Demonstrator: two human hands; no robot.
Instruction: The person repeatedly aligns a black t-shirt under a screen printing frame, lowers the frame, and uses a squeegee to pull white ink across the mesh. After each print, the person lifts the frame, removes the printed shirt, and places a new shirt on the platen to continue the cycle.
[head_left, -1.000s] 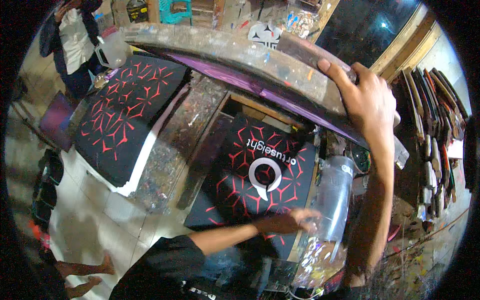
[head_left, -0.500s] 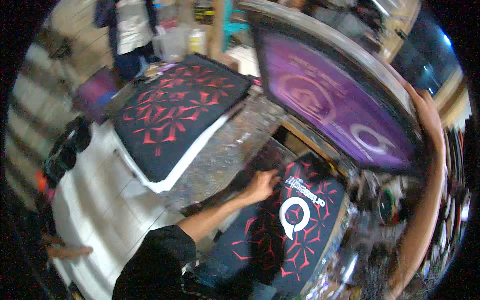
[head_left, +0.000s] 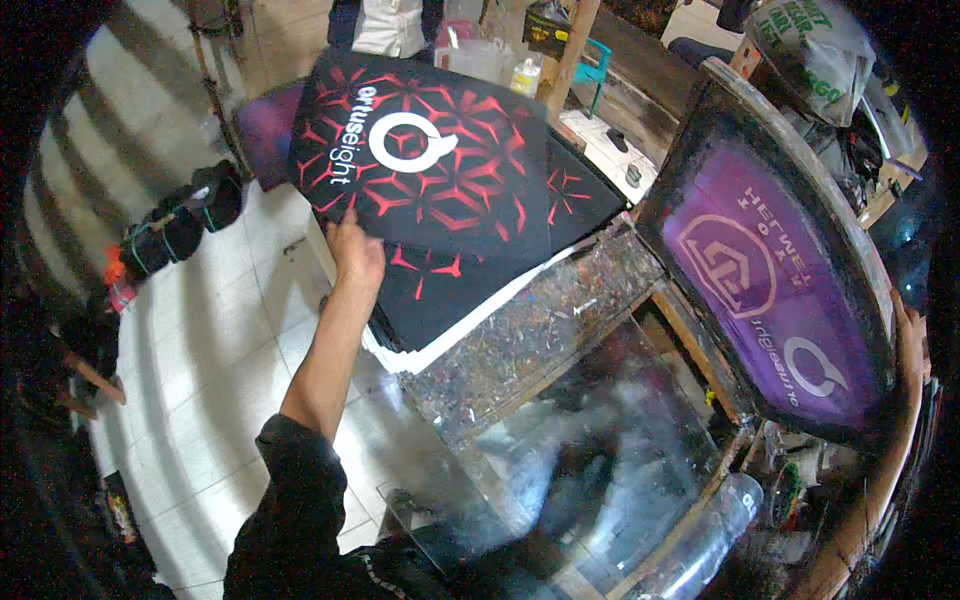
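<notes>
My left hand point(head_left: 355, 252) pinches the near edge of a black fabric panel point(head_left: 462, 222) with red geometric shapes and a white ring logo and lettering. The panel lies over a stack of similar black pieces point(head_left: 432, 318) with white edges showing beneath. At the right, my right hand point(head_left: 910, 338) grips the outer edge of a screen printing frame point(head_left: 775, 112), tilted up from the table. Its purple mesh point(head_left: 715, 195) carries a pale emblem and logo. Below the raised frame lies a glossy, smudged glass-like printing surface point(head_left: 600, 440), with no fabric on it.
A paint-stained table strip point(head_left: 530, 320) runs between the stack and the printing surface. A clear rolled sheet or tube point(head_left: 715, 530) lies at the near right. A plastic bag point(head_left: 815, 60), a bottle point(head_left: 525, 76) and a wooden post point(head_left: 572, 50) stand behind. White floor tiles point(head_left: 240, 400) extend left.
My left hand has carried the printed panel from the printing surface to the stack on the left. My right hand still holds the screen frame up. The view has shifted.
</notes>
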